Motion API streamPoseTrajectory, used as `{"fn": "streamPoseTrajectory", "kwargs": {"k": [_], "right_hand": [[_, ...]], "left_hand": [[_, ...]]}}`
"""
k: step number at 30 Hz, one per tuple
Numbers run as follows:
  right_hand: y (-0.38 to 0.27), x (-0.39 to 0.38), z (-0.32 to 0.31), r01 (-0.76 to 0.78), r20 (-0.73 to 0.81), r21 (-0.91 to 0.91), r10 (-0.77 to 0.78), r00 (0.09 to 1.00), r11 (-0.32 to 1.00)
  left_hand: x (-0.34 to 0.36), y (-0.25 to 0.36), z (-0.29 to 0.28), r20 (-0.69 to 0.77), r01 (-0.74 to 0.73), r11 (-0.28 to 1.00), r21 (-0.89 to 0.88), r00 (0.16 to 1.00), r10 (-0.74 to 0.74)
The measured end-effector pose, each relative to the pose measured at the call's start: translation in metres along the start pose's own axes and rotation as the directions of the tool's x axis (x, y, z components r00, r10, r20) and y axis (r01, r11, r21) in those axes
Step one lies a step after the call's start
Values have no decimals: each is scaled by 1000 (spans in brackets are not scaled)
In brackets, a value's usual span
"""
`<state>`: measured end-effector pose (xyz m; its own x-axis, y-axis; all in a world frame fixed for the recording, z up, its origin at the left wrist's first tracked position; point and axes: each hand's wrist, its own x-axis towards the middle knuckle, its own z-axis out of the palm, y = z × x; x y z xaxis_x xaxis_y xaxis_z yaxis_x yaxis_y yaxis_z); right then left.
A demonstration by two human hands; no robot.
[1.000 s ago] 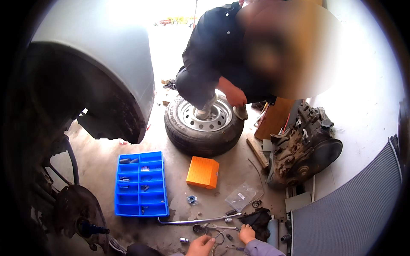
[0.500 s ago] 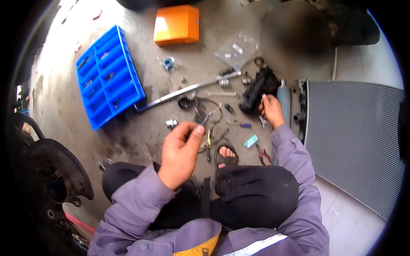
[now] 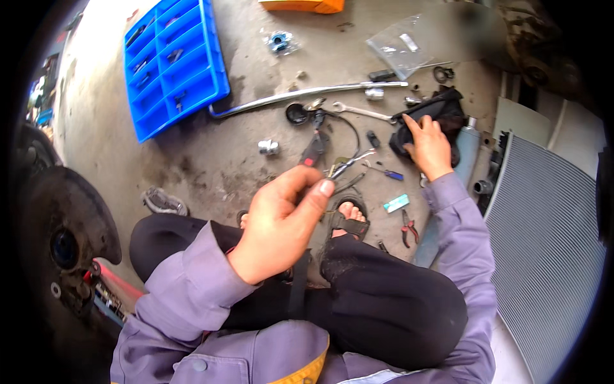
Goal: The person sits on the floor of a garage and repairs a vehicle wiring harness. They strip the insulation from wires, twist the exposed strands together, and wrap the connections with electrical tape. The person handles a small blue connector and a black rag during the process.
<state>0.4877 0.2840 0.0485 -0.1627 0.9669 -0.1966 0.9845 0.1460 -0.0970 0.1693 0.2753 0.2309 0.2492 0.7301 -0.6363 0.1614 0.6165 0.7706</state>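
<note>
One holding step, seemingly; left hand point(image 3: 276, 221) pinches wire point(image 3: 353, 161); right hand point(image 3: 430, 150) touches black bag point(image 3: 446, 106), grip I cannot tell; next likely needs steady pinch.

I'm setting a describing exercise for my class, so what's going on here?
The person's left hand pinches thin wires between thumb and finger. The right hand is on a black fabric item. On the floor ahead lie a wrench, a long metal bar and pliers, with a blue compartment tray off to the left.
</note>
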Motion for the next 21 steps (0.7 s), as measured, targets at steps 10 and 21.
{"fn": "streamPoseTrajectory", "kwargs": {"k": [10,21], "right_hand": [[-20,-32,-103,-135,-216,644,347,913,753],[-63,-44,-130,-92,129,988,-333,934,123]], "left_hand": [[14,-4,19,104,-130,924,361,990,99],[15,-2,27,341,-416,792,446,897,279]]}}
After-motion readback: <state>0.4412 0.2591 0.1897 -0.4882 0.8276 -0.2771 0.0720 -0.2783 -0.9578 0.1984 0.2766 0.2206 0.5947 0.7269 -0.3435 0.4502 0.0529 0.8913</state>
